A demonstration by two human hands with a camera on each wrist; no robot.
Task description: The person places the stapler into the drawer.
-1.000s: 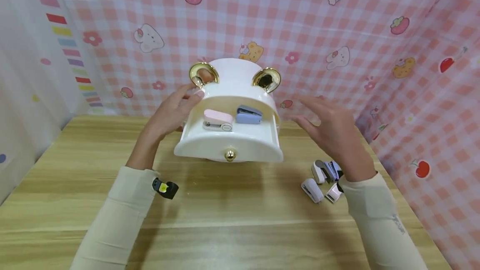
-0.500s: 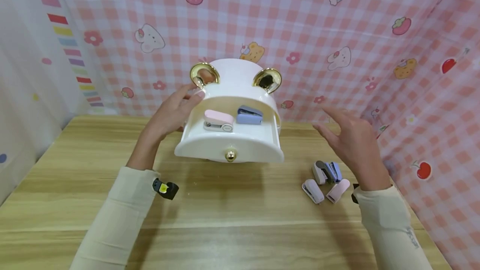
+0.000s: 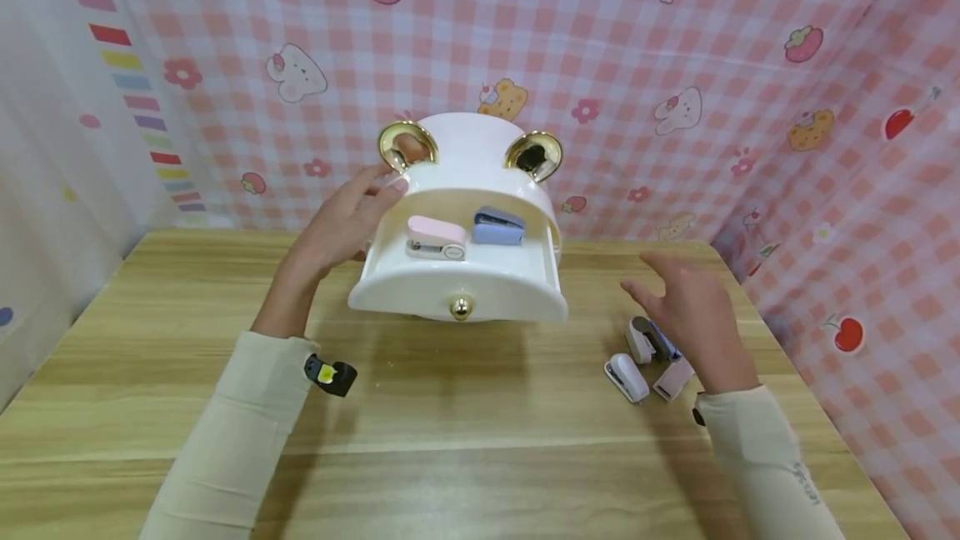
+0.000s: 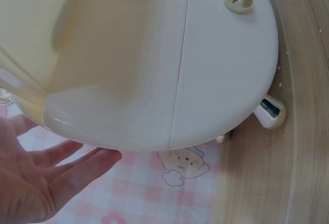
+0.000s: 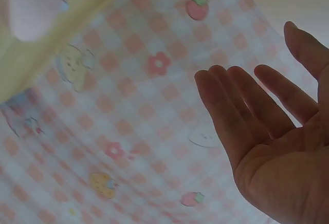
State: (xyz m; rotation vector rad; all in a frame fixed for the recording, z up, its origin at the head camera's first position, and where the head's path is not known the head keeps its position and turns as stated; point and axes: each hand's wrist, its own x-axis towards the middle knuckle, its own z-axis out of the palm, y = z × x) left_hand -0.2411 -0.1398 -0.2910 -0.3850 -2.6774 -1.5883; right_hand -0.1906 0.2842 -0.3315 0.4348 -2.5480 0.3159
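Observation:
A white cabinet [image 3: 472, 144] with gold ears has its upper drawer [image 3: 408, 290] pulled out in the head view. Inside the drawer lie a pink stapler [image 3: 437, 237] and a blue stapler [image 3: 498, 226]. My left hand [image 3: 337, 223] rests against the cabinet's left side; the left wrist view shows its fingers [image 4: 87, 170] extended along the wall. Holding nothing, my right hand [image 3: 699, 319] hovers over a group of mini staplers: a white one [image 3: 627, 377], a grey-topped one [image 3: 640, 342], a pink one [image 3: 673, 379] and a blue one [image 3: 664, 342] partly hidden by the hand.
The cabinet stands on a wooden table [image 3: 450, 457], near a pink checked cloth [image 3: 615, 48] at the back. More cloth [image 3: 885, 257] borders the right side. A gold knob [image 3: 461, 307] sticks out from the drawer front.
My right hand has moved away from beside the cabinet to the right, then lowered toward the staplers on the table. The left hand and the drawer have stayed put.

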